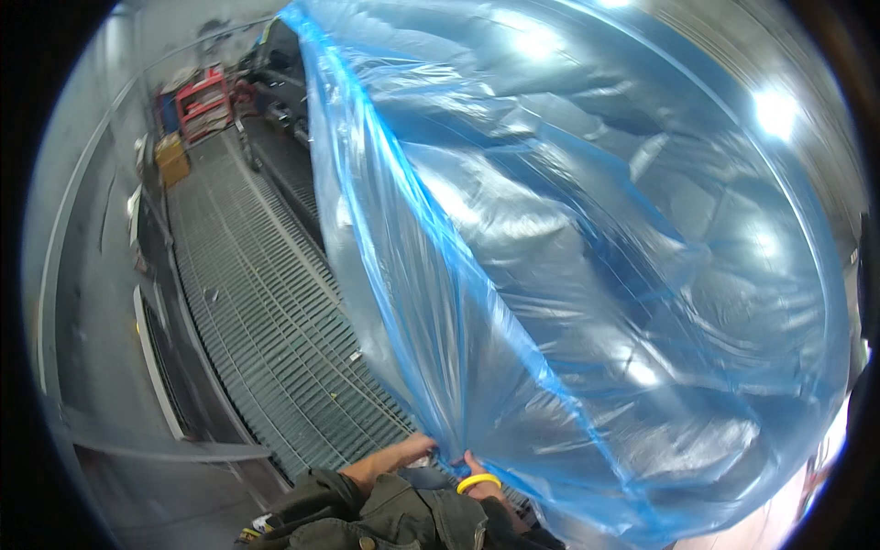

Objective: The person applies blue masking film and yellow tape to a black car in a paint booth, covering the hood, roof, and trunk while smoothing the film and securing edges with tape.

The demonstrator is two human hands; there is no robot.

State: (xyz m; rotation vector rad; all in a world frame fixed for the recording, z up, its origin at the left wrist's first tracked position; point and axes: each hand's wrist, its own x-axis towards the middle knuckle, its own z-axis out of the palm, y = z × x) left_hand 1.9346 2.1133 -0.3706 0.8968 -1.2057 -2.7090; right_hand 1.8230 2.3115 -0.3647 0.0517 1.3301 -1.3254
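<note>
A large sheet of blue see-through plastic film [568, 229] hangs over a big dark shape, probably a vehicle, and fills the middle and right. At its lower edge, my left hand [419, 446] is closed on the gathered film. Close beside it, my right hand [484, 489] pinches the same edge, thumb up. A yellow ring [478, 482], perhaps a roll of tape, sits around my right hand. Folds of film run up from between both hands toward the top. The fingertips are partly hidden by the film.
A slatted metal grating floor [275, 302] stretches away on the left. Farther off stand a red shelf cart [203, 105] and a cardboard box [171, 159]. Part of a dark vehicle [280, 92] shows past the film. A grey wall [87, 238] runs along the left.
</note>
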